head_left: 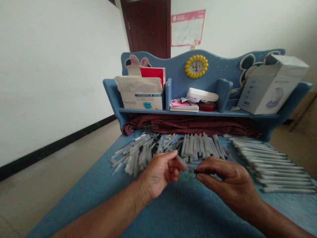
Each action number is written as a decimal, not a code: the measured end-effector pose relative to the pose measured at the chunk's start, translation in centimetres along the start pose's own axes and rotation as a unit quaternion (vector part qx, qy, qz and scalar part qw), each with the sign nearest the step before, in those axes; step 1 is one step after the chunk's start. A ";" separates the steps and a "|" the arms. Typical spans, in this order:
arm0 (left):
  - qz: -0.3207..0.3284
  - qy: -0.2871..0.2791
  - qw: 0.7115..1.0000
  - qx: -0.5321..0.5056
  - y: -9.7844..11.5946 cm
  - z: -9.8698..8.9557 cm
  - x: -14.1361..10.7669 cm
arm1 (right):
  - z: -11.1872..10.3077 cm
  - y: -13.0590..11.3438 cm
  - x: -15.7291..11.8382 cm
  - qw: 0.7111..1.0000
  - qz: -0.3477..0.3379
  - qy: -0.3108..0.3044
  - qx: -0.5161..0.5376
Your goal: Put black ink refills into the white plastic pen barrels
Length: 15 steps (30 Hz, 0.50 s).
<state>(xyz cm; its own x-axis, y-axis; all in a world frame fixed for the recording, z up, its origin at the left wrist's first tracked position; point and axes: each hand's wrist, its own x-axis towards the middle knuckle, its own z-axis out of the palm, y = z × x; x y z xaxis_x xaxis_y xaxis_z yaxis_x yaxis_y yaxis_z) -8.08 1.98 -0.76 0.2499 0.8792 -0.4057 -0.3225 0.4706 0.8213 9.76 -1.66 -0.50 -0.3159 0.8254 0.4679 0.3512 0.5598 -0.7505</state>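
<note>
- Blue tabletop is lying beneath both hands.
- The left hand is pinching a frosted pen barrel between thumb and forefinger, other fingers curling loosely; the barrel is slanting, its near end pointing towards the right hand.
- The right hand is closing thumb and forefinger narrowly around a small black pen part, just beside that end; whether they are touching is staying unclear.
- Good handling is probably calling for a light grip, steady wrists and both pieces lining up straight, since thin plastic could be slipping or bending.
- Loose barrels are spreading beyond the left hand; a row of pens is lying to the right.
</note>
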 end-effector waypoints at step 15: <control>0.042 -0.031 0.998 0.040 -0.5 0.3 -0.3 | 0.7 0.0 -0.4 0.980 -0.135 0.044 -0.136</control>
<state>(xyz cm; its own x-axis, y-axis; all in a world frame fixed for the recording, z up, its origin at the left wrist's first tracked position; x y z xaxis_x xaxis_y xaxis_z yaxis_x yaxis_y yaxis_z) -7.76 1.50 -0.93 0.2811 0.9081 -0.3103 -0.2723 0.3856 0.8816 9.22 -2.03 -0.98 -0.3570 0.6404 0.6801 0.4915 0.7479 -0.4462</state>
